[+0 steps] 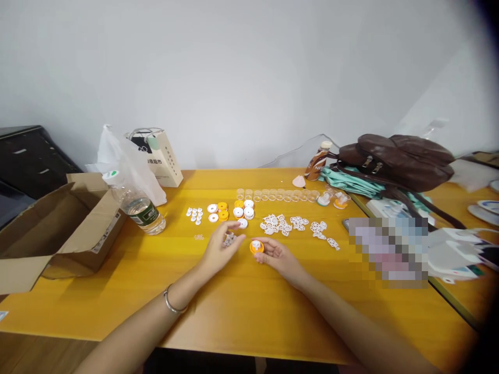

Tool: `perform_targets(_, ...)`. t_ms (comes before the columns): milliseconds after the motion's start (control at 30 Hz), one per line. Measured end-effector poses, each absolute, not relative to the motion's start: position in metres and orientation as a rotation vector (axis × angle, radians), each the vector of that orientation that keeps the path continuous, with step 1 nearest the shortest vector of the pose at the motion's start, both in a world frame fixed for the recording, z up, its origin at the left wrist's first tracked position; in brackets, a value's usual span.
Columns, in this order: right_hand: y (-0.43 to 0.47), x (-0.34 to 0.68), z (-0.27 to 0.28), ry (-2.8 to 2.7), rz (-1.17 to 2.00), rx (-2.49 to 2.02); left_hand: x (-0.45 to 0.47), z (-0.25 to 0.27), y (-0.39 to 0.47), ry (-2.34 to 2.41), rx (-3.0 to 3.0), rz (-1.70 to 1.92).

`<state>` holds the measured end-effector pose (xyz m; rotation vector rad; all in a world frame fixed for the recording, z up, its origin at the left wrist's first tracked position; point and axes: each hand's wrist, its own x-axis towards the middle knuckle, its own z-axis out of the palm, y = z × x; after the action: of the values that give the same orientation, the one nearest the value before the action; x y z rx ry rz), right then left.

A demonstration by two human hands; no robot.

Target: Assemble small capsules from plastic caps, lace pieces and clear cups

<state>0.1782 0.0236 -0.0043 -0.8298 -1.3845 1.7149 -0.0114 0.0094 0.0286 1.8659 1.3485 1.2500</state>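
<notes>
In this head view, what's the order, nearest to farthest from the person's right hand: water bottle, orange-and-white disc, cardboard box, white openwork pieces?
From the right hand:
1. Orange-and-white disc: held at its fingertips.
2. White openwork pieces: on the table just beyond it.
3. Water bottle: well to the left.
4. Cardboard box: farther left, past the bottle.

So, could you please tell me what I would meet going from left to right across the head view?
Box, water bottle, white pegs, left hand, orange disc, right hand, brown bottle, backpack.
</notes>
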Motion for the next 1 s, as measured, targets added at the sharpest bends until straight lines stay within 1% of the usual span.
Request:
perform_targets(133,0.023,0.178,-0.003,-1.345,1.702,-0.787,-0.001,0.060,0.040,1.333,2.058,1.256)
perform_targets(233,0.020,0.183,0.003,-1.336,1.661,-0.731,0.028,0.082,0.078,1.184,2.319,1.089)
perform_targets(300,0.018,0.189,0.009,-1.335,1.665,-0.679,0.055,0.088,0.109,1.183,2.446,0.943)
perform_targets(433,0.013,0.203,0.020,-1.335,1.728,-0.585,0.116,0.076,0.170,1.122,2.551,0.801)
perform_targets(567,0.009,0.208,0.024,-1.354,1.785,-0.486,0.168,0.056,0.207,1.071,2.636,0.690)
perform_targets(800,0.009,0.210,0.030,-1.352,1.838,-0.416,0.211,0.042,0.218,1.027,2.672,0.643)
perform_targets(1000,0.011,0.209,0.028,-1.330,1.858,-0.423,0.198,0.057,0.205,1.042,2.559,0.834)
